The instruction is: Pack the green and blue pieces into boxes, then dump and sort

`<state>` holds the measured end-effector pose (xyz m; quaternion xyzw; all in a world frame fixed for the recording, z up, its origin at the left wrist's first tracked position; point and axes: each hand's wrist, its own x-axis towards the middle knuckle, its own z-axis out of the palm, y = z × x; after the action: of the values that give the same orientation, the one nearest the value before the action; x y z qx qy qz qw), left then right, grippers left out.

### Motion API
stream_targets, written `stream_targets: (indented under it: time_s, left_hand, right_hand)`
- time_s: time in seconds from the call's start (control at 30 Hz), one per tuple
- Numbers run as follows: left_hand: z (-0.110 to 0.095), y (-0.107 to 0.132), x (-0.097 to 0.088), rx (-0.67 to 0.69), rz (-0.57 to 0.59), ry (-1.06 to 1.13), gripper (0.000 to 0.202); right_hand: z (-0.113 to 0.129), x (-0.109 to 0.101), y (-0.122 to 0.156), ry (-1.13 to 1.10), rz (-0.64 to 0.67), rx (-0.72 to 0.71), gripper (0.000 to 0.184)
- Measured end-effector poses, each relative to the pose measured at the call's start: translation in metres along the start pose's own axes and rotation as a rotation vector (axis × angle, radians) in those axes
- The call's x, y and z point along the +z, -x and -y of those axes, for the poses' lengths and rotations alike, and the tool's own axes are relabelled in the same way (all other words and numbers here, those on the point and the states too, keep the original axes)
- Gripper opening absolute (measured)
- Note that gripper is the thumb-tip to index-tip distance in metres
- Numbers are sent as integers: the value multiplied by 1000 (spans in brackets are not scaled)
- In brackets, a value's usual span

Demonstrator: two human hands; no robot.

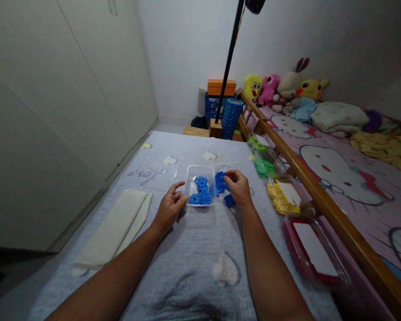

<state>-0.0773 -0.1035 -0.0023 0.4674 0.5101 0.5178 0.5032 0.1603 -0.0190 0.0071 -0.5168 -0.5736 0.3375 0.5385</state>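
A clear plastic container (190, 174) sits on the cloth-covered table with several blue flower-shaped plastic discs (200, 196) in it. Beside its left wall, my left hand (171, 206) has its fingers apart, with the thumb at the near left corner of the container; it holds nothing. To the right of the container lie more blue discs (221, 183) in a small pile. My right hand (239, 187) is over that pile's right edge, thumb and index finger pinched on a blue disc. Close under this hand lies a separate blue clump (229, 201).
Along the right edge stand lidded clear boxes with red (316, 252), yellow (284, 198), green (265, 167) and lime (258, 142) pieces. A folded pale cloth (115, 229) lies at left. A wooden bed rail (297, 171) borders the right; a black pole (229, 62) rises behind.
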Motion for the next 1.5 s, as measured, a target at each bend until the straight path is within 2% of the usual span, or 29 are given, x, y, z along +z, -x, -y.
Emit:
stream_targets:
  time_s: [0.1, 0.2, 0.3, 0.37, 0.47, 0.53, 0.6, 0.67, 0.77, 0.87, 1.0, 1.23, 1.37, 1.43, 1.5]
  left_hand:
    - [1, 0, 0, 3, 9, 1, 59]
    - [1, 0, 0, 4, 7, 10, 59]
    - [0, 0, 0, -4, 5, 19, 59]
    - [0, 0, 0, -5, 5, 20, 60]
    - [0, 0, 0, 0, 5, 16, 61]
    - [0, 0, 0, 1, 6, 14, 62]
    - [0, 0, 0, 3, 8, 8, 63]
    - [0, 0, 1, 5, 8, -2, 62]
    - [-1, 0, 1, 2, 7, -9, 62]
    - [-2, 0, 1, -3, 7, -18, 62]
    - [-2, 1, 0, -2, 4, -25, 60]
    - [1, 0, 0, -1, 5, -9, 60]
    - [-3, 1, 1, -3, 1, -4, 61]
    - [-6, 2, 2, -11, -2, -3, 61]
    - [-7, 3, 2, -17, -2, -3, 61]
  right_hand:
    - [12, 13, 8, 27, 81, -53, 18]
    - [19, 26, 16, 158, 161, -116, 10]
    - [19, 33, 21, 284, 183, -174, 10]
    - [17, 30, 19, 315, 150, -195, 13]
    - [12, 17, 12, 351, 34, -183, 18]
    - [6, 5, 5, 418, -51, -135, 21]
    - [0, -4, -1, 513, -83, -62, 26]
    - [-7, -8, -5, 622, -43, 25, 33]
    - [-14, -4, -9, 776, 85, 104, 45]
    - [-17, 4, -11, 887, 198, 82, 51]
    - [-18, 6, -15, 967, 240, 63, 43]
    - [-22, -1, -15, 909, 146, 40, 26]
    - [-22, -8, -17, 822, 23, 17, 26]
    - [-18, -12, -20, 699, -31, -24, 26]
    - [-12, -13, -22, 488, -26, -59, 27]
